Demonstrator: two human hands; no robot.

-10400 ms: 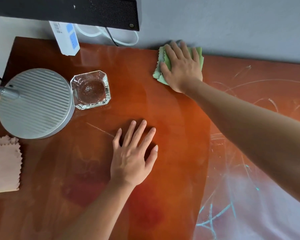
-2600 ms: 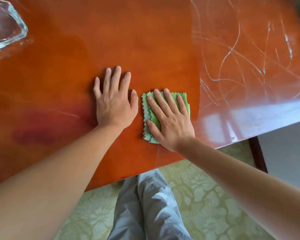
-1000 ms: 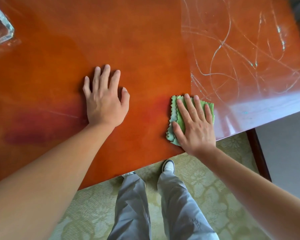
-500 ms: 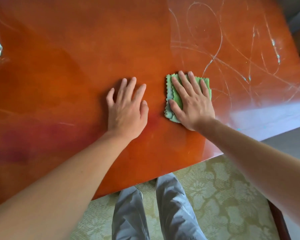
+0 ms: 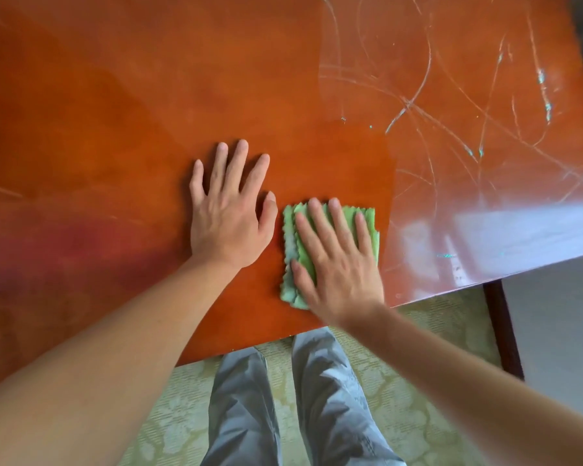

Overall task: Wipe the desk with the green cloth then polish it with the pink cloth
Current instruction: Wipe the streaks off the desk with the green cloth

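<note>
The folded green cloth [image 5: 290, 250] with zigzag edges lies on the glossy orange-brown desk [image 5: 132, 105], close to its near edge. My right hand [image 5: 337, 264] presses flat on the cloth with straight fingers and covers most of it. Just left of the cloth, my left hand [image 5: 229, 216] rests flat on the bare desk, fingers spread, its thumb almost touching the cloth's edge. The pink cloth is out of view.
White and bluish scribble marks [image 5: 451, 105] cover the desk's right part. The desk's near edge [image 5: 236, 348] runs just below my hands, with a dark desk leg [image 5: 502, 331] at the right. My legs in grey trousers [image 5: 283, 398] stand on a pale green patterned floor.
My right hand has slid the green cloth back towards the near edge of the desk. The left hand stays flat beside it.
</note>
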